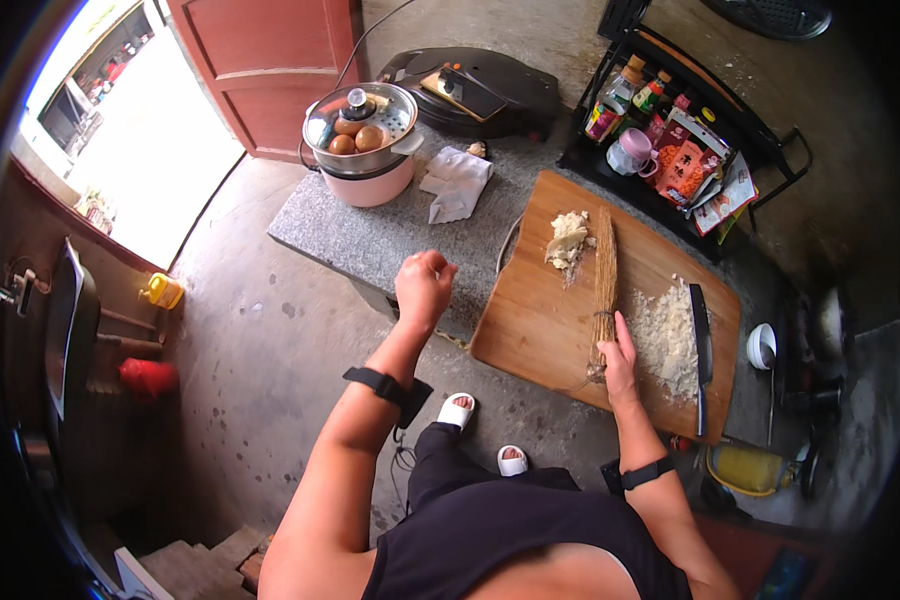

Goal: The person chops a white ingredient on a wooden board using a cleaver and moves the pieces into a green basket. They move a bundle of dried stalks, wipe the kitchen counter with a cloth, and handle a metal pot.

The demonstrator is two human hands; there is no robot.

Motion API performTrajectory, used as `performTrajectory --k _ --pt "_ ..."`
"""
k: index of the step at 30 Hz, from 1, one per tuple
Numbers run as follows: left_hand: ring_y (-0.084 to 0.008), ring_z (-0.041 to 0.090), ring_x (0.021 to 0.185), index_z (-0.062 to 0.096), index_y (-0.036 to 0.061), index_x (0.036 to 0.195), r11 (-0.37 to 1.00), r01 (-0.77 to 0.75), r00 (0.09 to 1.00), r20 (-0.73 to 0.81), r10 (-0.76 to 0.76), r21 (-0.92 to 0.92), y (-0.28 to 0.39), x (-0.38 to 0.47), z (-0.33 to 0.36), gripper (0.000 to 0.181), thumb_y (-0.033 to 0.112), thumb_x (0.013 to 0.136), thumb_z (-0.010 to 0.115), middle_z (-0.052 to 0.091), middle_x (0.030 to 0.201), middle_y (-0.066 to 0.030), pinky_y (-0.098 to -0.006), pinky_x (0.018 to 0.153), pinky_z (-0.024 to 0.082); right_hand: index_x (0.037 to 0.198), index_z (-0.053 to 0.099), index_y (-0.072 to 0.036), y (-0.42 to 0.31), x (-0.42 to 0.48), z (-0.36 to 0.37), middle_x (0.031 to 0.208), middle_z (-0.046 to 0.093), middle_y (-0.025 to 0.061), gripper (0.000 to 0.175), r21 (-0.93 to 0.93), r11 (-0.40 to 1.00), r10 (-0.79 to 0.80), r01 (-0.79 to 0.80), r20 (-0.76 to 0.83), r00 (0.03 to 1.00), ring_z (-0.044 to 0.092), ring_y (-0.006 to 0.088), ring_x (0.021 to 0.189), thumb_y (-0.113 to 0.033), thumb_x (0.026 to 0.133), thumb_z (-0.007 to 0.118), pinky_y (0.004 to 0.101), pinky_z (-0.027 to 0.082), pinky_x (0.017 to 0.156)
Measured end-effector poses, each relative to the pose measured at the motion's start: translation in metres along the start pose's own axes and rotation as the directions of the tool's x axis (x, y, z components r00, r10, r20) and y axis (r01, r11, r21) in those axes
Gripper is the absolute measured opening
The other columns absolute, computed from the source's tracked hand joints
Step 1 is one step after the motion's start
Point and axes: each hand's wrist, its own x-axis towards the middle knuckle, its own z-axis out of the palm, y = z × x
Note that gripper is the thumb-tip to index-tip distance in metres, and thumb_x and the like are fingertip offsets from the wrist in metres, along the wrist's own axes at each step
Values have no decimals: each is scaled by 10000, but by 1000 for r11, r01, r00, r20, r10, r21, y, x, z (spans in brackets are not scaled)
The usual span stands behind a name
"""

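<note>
My right hand [621,358] grips the tied end of a straw hand brush [604,262], which lies along a wooden cutting board [529,300]. To the brush's left sits a small heap of pale, crumbly dough [568,241]. Loose flour with crumbs [667,341] spreads on its right, beside a kitchen knife with a dark blade [699,337]. My left hand [424,289] hovers near the front edge of the stone counter [367,232], left of the board. Its fingers are curled in, and nothing shows in them.
A pink electric cooker [367,184] holds eggs under a glass lid. Nearby are a white cloth [457,184] and a black electric griddle [525,86] with a phone [472,97] on top. Behind the board stands a black rack [585,161] of bottles; a white bowl [760,345] sits right.
</note>
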Motion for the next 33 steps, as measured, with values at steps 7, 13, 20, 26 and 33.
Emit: performTrajectory --k 7,13,20,26,33 --pt "-349 518 948 541 67 1041 978 -191 981 52 187 82 -9 84 35 374 117 676 607 523 1111 -163 -404 805 440 1305 317 0 -3 0 8 936 498 4 573 64 997 37 -35 -24 999 427 65 715 -38 753 467 192 375 628" --pt "-349 448 1080 419 148 1244 904 -291 952 187 241 314 -11 135 69 524 160 736 548 406 1267 -171 -401 858 416 1307 319 -13 1 -3 8 966 504 11 581 67 995 70 -68 -21 997 445 73 744 -25 749 479 198 388 650" --pt "-335 549 921 580 132 1040 950 -302 890 381 250 82 -21 132 81 287 127 766 497 556 1057 -167 -366 791 450 1307 324 -17 2 -2 2 989 511 17 587 94 993 72 -72 3 997 459 73 752 9 741 475 202 406 655" --pt "-312 573 804 635 122 862 920 -390 797 512 320 31 -4 42 41 164 174 716 580 591 877 -143 -388 705 470 1311 315 -16 -3 3 6 926 509 13 590 128 989 75 -76 11 997 445 69 709 2 742 472 199 393 611" --pt "-310 584 703 675 103 793 956 -288 892 376 250 48 -39 -3 -50 155 90 658 600 581 723 -135 -381 645 480 1309 319 -3 -8 -1 -1 919 522 11 583 117 992 46 -44 -14 999 459 69 718 -25 745 461 193 396 638"
